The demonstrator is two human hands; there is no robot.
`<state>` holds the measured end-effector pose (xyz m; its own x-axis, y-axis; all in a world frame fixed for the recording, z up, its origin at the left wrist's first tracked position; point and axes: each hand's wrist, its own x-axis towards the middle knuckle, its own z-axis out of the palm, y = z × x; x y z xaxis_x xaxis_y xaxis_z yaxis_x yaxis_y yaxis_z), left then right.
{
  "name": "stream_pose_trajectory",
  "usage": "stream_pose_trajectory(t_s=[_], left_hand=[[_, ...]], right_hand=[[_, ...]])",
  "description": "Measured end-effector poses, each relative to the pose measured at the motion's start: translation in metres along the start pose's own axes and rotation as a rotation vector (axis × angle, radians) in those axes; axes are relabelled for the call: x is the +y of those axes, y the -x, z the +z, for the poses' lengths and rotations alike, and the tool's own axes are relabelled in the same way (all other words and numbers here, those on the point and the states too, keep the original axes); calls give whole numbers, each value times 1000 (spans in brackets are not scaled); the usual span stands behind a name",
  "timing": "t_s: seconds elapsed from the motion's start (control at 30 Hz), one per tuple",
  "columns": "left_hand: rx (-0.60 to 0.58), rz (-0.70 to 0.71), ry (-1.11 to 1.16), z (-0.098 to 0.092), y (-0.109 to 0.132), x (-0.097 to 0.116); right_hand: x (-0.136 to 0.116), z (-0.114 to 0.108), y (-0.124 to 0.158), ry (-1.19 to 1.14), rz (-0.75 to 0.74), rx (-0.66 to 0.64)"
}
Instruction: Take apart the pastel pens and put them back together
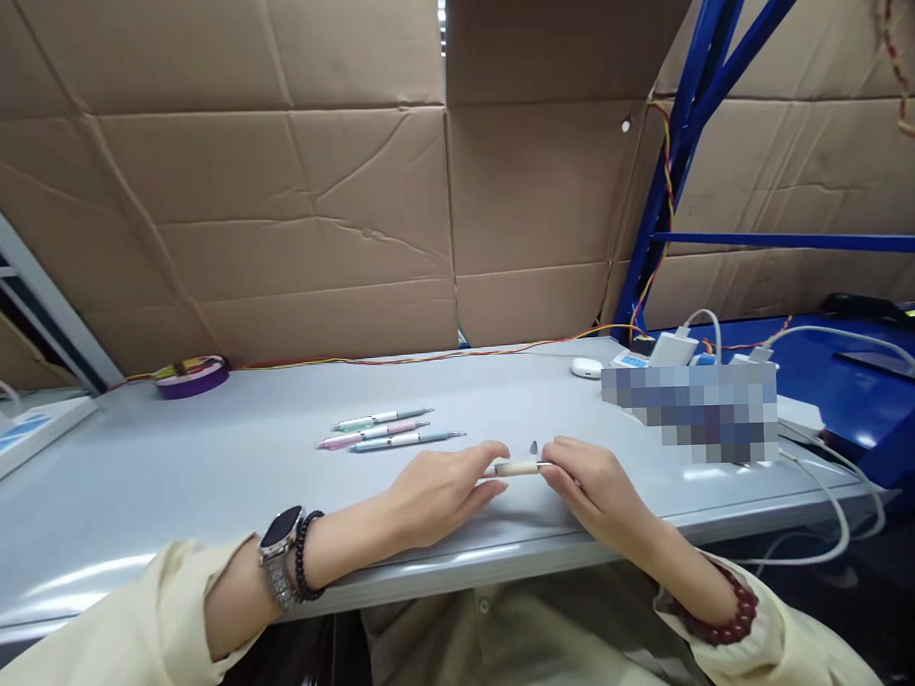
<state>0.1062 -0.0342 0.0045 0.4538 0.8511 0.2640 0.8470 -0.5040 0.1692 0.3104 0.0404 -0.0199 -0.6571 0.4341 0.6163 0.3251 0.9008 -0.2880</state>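
Note:
Between my two hands lies a cream-coloured pen barrel (517, 469), roughly level above the table's front part. My right hand (599, 486) pinches its right end, where a thin metallic part shows. Around its left end is my left hand (442, 492), thumb and forefinger apart, with part of the pen reaching in between them. A small dark grey piece (534, 447) sits just beyond the pen. To the left rest a green pen (377, 420), a pink pen (371, 435) and a blue pen (407, 441), side by side.
The grey table (279, 399) has a purple tape roll (192, 376) at its back left. A white case (585, 368), chargers (673, 349) and cables stand at the right. Another power strip (32, 433) is at far left. Cardboard (273, 209) and a blue frame (648, 216) rise behind.

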Motion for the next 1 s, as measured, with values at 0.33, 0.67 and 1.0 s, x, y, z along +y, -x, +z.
stream_pose_trajectory(t_s=[0.33, 0.67, 1.0], left_hand=[[11, -3, -86, -3, -3, -9], [-30, 11, -20, -2, -5, -12], [-83, 62, -87, -4, -5, -10]], right_hand=[[-1, 1, -3, -69, 15, -5], [-1, 1, -4, -63, 73, -10], [-3, -2, -3, -69, 38, -78]])
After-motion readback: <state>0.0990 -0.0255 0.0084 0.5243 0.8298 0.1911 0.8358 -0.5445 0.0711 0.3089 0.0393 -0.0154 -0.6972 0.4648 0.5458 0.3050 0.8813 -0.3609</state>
